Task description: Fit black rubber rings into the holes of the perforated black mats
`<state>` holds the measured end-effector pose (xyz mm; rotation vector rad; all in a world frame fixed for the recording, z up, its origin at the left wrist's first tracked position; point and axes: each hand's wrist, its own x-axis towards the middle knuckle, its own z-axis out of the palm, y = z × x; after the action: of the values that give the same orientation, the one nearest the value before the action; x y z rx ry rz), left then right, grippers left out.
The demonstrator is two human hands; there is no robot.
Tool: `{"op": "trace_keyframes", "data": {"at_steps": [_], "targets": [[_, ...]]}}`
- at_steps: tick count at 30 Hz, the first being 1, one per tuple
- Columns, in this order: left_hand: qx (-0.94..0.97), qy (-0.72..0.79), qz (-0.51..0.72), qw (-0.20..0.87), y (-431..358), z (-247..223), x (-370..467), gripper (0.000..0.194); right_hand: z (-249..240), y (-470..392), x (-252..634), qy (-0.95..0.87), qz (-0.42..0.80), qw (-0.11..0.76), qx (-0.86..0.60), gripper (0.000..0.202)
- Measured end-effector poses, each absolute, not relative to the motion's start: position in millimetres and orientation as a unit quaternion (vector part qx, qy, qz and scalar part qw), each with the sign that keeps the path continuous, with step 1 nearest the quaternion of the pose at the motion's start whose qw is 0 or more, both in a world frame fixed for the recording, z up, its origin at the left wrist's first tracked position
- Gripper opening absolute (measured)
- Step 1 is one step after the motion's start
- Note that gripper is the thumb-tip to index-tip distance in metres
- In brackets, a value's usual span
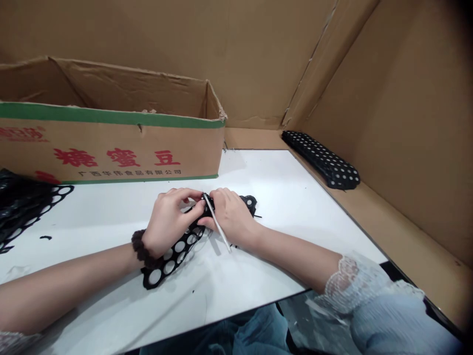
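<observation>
A black strip full of round holes (pixel 174 256) lies slantwise on the white table, and both my hands meet over its middle. My left hand (pixel 168 219), with a dark brown scrunchie (pixel 142 250) on its wrist, pinches the strip between thumb and fingers. From the other side my right hand (pixel 234 217) closes on the strip, its fingers bent and partly hiding it. A slim silvery metal stick (pixel 220 231) slants between the hands, its upper end by my left fingertips and its lower end pointing toward me. Which hand bears the stick, I cannot tell.
An open cardboard box (pixel 148 143) with a green rim and red characters stands behind on the left. Black perforated material (pixel 22 209) is heaped at the left. A dotted black bundle (pixel 321 160) rests along the right cardboard wall (pixel 406 123). Small black scraps (pixel 45 237) lie about.
</observation>
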<state>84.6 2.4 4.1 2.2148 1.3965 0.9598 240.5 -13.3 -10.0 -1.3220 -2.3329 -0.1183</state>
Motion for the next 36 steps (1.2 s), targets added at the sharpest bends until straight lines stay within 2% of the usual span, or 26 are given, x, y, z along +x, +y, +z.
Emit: {"op": "trace_keyframes", "data": {"at_steps": [4, 7, 12, 19, 23, 26, 29, 33, 36], "targets": [[0.767, 0.508, 0.334, 0.206, 5.8, 5.0, 85.3, 0.014, -8.1, -16.5, 237.6, -0.848, -0.033, 0.215, -0.483, 0.049], [0.749, 0.516, 0.336, 0.245, 9.5, 5.1, 85.5, 0.013, -10.1, -19.2, 235.6, -0.846, -0.029, 0.230, -0.481, 0.047], [0.730, 0.534, 0.345, 0.252, 12.7, 6.6, 85.1, 0.013, -11.3, -21.8, 236.0, -0.839, 0.020, 0.261, -0.478, 0.041], [0.724, 0.541, 0.342, 0.258, 11.5, 8.1, 85.5, 0.012, -3.6, -21.5, 249.5, -0.777, 0.194, 0.358, -0.481, 0.038], [0.740, 0.518, 0.346, 0.253, 9.7, 8.4, 83.9, 0.014, -3.7, -20.6, 254.4, -0.762, 0.250, 0.410, -0.436, 0.036], [0.779, 0.484, 0.333, 0.221, 6.9, 9.6, 81.3, 0.016, -3.4, -16.3, 256.5, -0.717, 0.269, 0.437, -0.472, 0.031], [0.807, 0.452, 0.319, 0.208, 2.9, 11.1, 80.9, 0.018, -1.8, -6.9, 258.8, -0.675, 0.260, 0.418, -0.549, 0.029], [0.793, 0.451, 0.296, 0.283, 0.9, 18.3, 80.8, 0.020, -0.8, 9.6, 267.5, -0.693, 0.197, 0.341, -0.604, 0.028], [0.749, 0.478, 0.353, 0.293, 4.8, 33.9, 68.8, 0.019, -1.1, 19.0, 279.3, -0.704, 0.126, 0.308, -0.627, 0.026]]}}
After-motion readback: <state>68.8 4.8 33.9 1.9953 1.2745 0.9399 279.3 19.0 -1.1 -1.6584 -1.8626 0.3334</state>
